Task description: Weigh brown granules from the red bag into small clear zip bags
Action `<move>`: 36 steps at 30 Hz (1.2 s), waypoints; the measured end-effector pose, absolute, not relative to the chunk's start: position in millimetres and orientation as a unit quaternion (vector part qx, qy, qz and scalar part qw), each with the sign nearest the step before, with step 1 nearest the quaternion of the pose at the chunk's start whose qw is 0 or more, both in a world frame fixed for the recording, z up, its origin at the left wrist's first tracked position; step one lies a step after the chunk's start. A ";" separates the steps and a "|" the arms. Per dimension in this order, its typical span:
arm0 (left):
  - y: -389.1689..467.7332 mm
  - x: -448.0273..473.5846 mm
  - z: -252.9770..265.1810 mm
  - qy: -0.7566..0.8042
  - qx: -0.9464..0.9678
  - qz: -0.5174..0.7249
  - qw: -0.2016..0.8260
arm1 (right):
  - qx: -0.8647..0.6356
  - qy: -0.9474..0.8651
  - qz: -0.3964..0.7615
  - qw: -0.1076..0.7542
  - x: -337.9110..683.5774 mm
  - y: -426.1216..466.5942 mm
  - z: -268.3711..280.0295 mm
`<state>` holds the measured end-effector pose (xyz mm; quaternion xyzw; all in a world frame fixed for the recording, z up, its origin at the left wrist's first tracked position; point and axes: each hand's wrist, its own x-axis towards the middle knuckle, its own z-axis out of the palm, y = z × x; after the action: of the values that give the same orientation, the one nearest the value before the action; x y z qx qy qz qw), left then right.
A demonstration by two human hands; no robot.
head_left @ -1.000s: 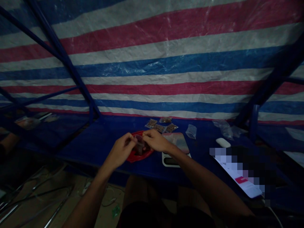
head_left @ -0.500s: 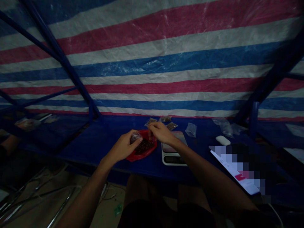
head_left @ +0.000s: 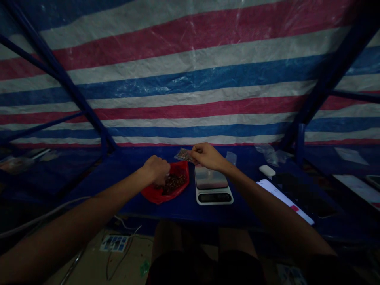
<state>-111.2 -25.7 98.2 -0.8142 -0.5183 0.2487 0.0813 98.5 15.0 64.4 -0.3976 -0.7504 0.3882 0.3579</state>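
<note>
My left hand (head_left: 157,170) is closed with its fingers down in a red plastic bag (head_left: 154,198), which lies open with small brown pieces (head_left: 175,182) inside. Its fingertips are hard to make out. Behind a white digital scale (head_left: 214,198), my right hand (head_left: 206,156) pinches at the edge of a small clear plastic bag (head_left: 183,154) with brownish contents. The hand covers the spot beside that bag. The scale's metal plate (head_left: 211,179) lies just below the right hand and carries nothing visible.
Clear plastic bags (head_left: 268,153) lie at the back right, with another (head_left: 231,158) behind my right wrist. A white rounded case (head_left: 267,170) and a lit screen (head_left: 285,202) sit on the right. Blue frame posts (head_left: 299,142) and a striped sheet (head_left: 190,91) stand behind.
My left hand, which held a small clear bag above the red bag, has dipped into the red bag. My right hand has left the red bag for the small bags behind the scale.
</note>
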 end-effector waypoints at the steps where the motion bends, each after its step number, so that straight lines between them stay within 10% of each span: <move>1: -26.1 -109.9 99.8 -0.516 -0.813 0.255 0.082 | -0.397 -0.752 0.386 0.357 101.8 16.9 64.5; 36: -20.1 -127.4 109.4 -0.534 -0.784 0.318 0.015 | -0.383 -0.900 0.202 0.054 171.3 108.7 11.4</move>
<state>-127.4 -20.1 109.4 -0.7836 -0.5337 0.3177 0.0155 171.3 108.7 11.4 -0.3834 -0.8996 0.2019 0.0537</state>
